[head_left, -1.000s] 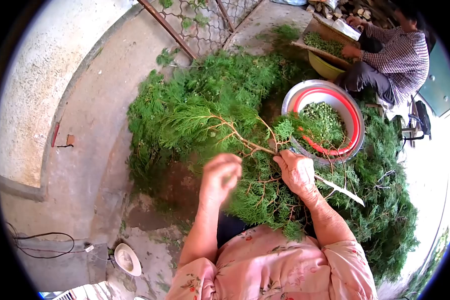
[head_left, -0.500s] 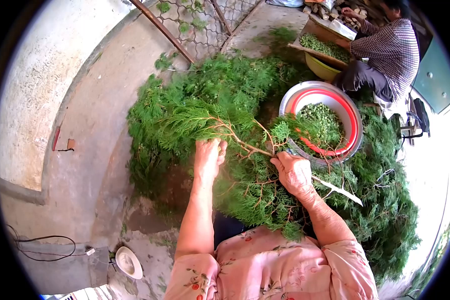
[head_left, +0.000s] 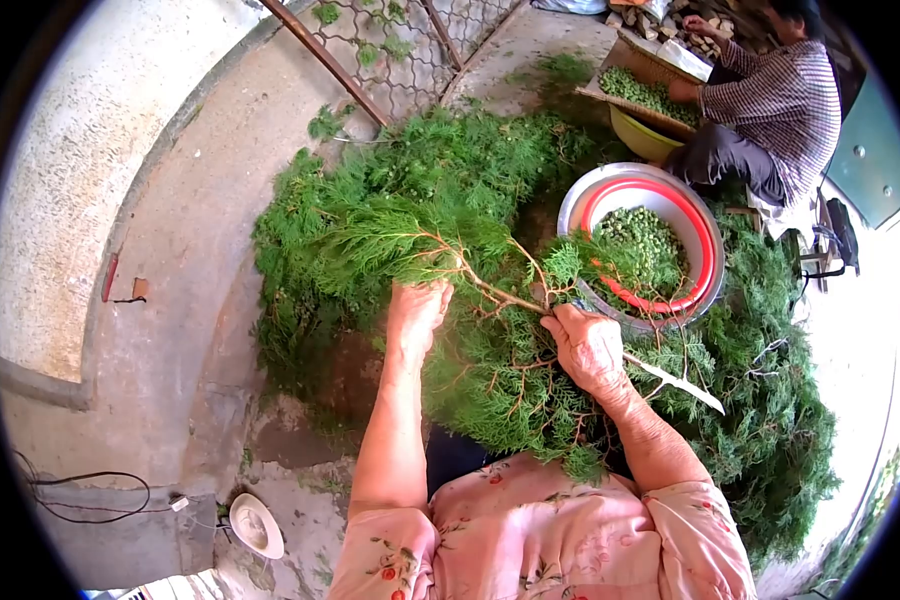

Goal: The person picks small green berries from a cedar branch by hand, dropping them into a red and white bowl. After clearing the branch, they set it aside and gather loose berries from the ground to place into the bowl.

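My right hand (head_left: pixel 584 346) is closed around the bare woody stem of a conifer branch (head_left: pixel 505 298). The cut pale end of the stem (head_left: pixel 685 387) sticks out beyond my wrist to the right. At the branch's leafy side, my left hand (head_left: pixel 419 312) is closed among flat green sprays (head_left: pixel 390 240); what its fingers pinch is hidden. Right of the branch stands a metal basin (head_left: pixel 567 205) with a red-rimmed bowl (head_left: pixel 713 255) inside it. Small green cones (head_left: pixel 645 245) lie in the bowl, and some sprays hang over its near edge.
Cut conifer branches (head_left: pixel 760 400) are heaped around the basin and beyond my hands. A co-worker (head_left: pixel 780 110) sits at back right beside a tray of green cones (head_left: pixel 640 90) above a yellow basin (head_left: pixel 640 140). A hat (head_left: pixel 256 526) and black cable (head_left: pixel 90 515) are at lower left.
My left hand has turned slightly and its fingers have shifted against the sprays. My right hand and the branch stay nearly still. The co-worker's lower hand has moved over the cones.
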A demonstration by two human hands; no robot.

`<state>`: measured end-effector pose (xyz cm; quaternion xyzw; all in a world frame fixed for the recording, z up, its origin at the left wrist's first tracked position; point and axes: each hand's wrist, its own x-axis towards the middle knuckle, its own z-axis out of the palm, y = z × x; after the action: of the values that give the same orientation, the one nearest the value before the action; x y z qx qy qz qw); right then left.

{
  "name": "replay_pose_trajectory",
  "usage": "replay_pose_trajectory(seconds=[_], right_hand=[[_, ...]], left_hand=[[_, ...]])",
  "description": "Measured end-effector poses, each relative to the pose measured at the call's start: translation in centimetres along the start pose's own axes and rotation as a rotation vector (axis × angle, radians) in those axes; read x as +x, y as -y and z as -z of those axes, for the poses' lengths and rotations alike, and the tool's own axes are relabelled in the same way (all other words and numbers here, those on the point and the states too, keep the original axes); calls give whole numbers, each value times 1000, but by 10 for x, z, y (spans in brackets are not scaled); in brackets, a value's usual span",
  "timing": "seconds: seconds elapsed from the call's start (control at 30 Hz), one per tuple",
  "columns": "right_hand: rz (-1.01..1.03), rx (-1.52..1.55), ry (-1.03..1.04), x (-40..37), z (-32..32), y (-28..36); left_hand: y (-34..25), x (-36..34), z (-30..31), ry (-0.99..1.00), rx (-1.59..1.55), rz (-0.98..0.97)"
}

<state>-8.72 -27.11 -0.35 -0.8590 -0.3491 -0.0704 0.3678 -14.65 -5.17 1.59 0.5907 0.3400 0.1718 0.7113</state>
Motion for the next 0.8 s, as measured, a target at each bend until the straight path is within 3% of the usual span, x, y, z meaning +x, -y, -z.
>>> replay_pose_trajectory(seconds=[0.1,0.23,0.33,0.47,0.63,0.8], right_hand=[[-15,-16,19,0,0,0],[-16,-10,9,-1,0,-1],[10,1,-3,0,-2,-2],[10,-7,5,1,0,-1],[10,-9,23,1,-1,1],[-1,-16,35,1,0,2]], left_hand=[[-3,-1,-3,2,52,21],[4,4,20,236,-129,20],[9,2,21,239,-241,-39],[17,-7,6,-30,-156,-75],[13,-11,18,190,-346,-47],[-2,-18,1,12,-48,-52]])
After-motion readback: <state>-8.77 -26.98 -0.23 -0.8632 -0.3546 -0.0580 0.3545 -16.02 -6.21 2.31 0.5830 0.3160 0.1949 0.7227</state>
